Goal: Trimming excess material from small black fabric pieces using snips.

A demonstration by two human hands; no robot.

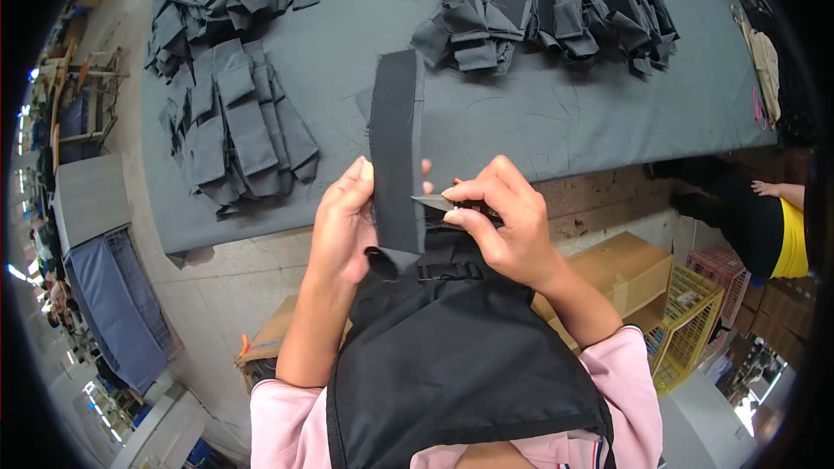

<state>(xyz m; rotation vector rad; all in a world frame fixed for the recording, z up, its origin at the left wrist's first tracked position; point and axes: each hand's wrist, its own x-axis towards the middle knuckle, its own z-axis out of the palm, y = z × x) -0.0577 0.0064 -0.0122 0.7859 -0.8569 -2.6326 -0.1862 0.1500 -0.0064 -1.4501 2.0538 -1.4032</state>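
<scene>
A worker's left hand (343,221) pinches a long black fabric strap (396,156) upright over a black bag piece (452,365) in the lap, while the right hand (504,221) closes its fingers on small thread snips (439,203), blade touching the strap's edge. Beyond, stacks of folded grey fabric pieces (234,122) cover the grey-clothed desk (539,113). Cardboard boxes (621,269) and a yellow crate (686,313) crowd the concrete floor beside it.

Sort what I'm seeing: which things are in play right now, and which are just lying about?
In play: left hand, black strap, right hand, small blade, black bag.
Lying about: folded grey pieces, dark strap pile, cardboard box, yellow crate.
</scene>
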